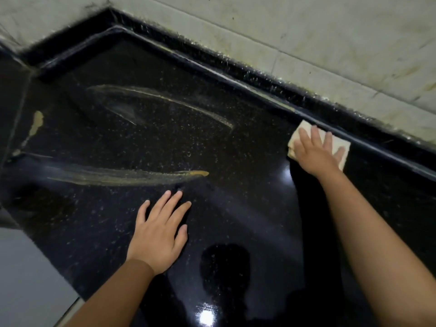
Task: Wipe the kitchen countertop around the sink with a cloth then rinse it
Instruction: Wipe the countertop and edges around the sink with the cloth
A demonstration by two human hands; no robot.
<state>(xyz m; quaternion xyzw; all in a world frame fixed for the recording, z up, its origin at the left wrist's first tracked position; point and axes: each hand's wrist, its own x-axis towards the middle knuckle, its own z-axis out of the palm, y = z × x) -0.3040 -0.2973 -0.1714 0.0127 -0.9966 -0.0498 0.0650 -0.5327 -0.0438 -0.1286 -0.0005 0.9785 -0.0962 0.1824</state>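
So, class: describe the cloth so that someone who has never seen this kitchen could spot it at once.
Find the black speckled countertop and follow its raised back ledge rightwards. Against it, the right hand presses flat on the cloth: a small, pale cream folded pad, unlike the yellowish smears further left.

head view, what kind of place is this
Most likely a home kitchen. A glossy black speckled countertop meets a stained tiled wall behind a raised lip, yellowish smears streak the stone, and the right hand presses a pale cloth flat against it. No sink is in view.
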